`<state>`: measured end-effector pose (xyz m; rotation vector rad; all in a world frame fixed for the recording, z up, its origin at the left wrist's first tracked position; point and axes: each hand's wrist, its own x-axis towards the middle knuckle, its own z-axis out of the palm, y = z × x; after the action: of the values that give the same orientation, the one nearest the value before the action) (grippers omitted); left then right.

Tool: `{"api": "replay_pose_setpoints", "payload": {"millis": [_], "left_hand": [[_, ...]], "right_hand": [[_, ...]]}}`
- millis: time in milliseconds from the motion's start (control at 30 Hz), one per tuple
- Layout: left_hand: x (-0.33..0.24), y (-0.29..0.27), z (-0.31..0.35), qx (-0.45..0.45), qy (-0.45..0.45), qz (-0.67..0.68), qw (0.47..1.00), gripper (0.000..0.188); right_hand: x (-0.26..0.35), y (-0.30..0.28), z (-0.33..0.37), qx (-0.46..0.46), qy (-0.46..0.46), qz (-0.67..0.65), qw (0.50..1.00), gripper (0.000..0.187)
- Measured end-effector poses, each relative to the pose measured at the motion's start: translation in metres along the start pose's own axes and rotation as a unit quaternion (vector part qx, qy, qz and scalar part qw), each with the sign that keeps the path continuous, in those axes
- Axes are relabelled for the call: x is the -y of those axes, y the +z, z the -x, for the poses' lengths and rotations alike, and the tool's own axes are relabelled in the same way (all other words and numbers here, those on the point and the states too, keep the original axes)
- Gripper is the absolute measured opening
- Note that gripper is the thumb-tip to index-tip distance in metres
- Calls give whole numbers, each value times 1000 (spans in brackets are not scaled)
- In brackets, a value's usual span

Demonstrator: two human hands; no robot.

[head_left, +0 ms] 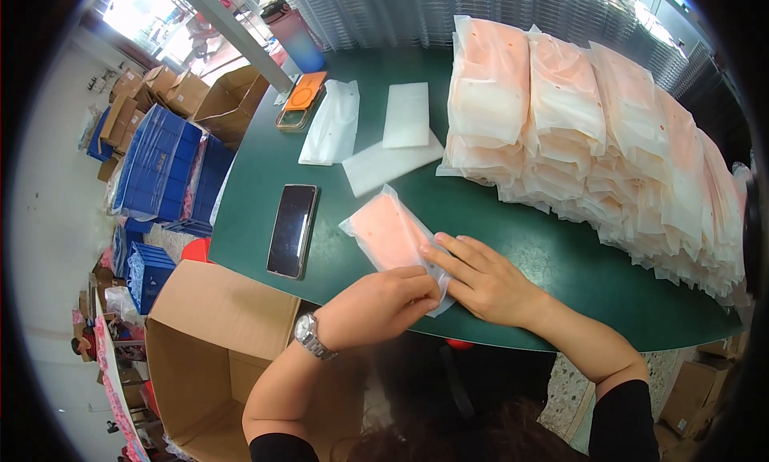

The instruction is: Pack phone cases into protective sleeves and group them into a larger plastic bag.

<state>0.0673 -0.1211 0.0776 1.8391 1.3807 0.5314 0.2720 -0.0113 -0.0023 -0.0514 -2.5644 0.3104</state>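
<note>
The translucent bag (pixel 386 231) with a pink item inside lies at the centre of the frame, its long axis slanting from upper left to lower right. The left hand (pixel 383 303) curls over its lower end, hiding part of it; whether the fingertips pinch the film, I cannot tell. The right hand (pixel 490 284) lies with fingers extended, slightly spread, at its right edge. The green table (pixel 513 258) fills mid-frame; blue crates (pixel 158 164) stand far left.
</note>
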Motion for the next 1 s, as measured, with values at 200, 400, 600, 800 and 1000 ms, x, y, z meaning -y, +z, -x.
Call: {"api": "replay_pose_setpoints", "payload": {"millis": [200,400,600,800,1000], "left_hand": [[61,-59,-79,-226,-97,-50,968,25],[121,-49,-189,-384,-124,-342,849,50],[149,-87,-198,-260,-220,-322,883,40],[88,-105,-80,-518,-88,172,834,49],[52,26,1,-487,-62,516,702,56]], "right_hand": [[-13,13,14,19,-2,-86,996,15],[-8,0,5,13,129,-246,961,35],[-7,11,4,58,66,-183,979,31],[-14,1,14,-43,27,-216,975,34],[-3,-4,4,-163,21,-208,964,40]]}}
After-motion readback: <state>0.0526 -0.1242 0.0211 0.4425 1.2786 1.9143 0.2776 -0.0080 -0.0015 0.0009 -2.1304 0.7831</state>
